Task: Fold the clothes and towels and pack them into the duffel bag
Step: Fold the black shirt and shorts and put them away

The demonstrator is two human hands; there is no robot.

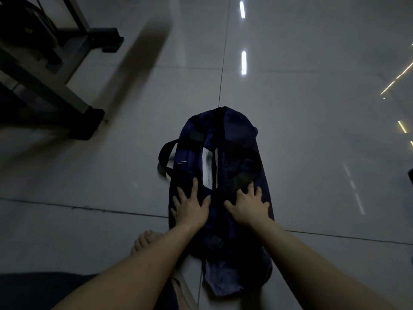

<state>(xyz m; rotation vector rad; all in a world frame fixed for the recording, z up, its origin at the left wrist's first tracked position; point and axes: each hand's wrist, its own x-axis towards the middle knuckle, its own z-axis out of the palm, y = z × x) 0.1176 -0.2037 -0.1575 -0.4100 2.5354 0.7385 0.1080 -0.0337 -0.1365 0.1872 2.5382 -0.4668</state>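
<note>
A dark navy duffel bag lies lengthwise on the tiled floor in front of me, its far end pointing away. Along its top a narrow gap shows something white inside. A black carry strap loops out on the bag's left side. My left hand lies flat on the bag's top left with fingers spread. On the top right, my right hand presses down the same way. Neither hand holds anything. No loose clothes or towels are in view.
A dark metal frame with black feet stands at the upper left, with a dark object on it. My bare foot rests just left of the bag's near end. Glossy grey floor tiles surround the bag.
</note>
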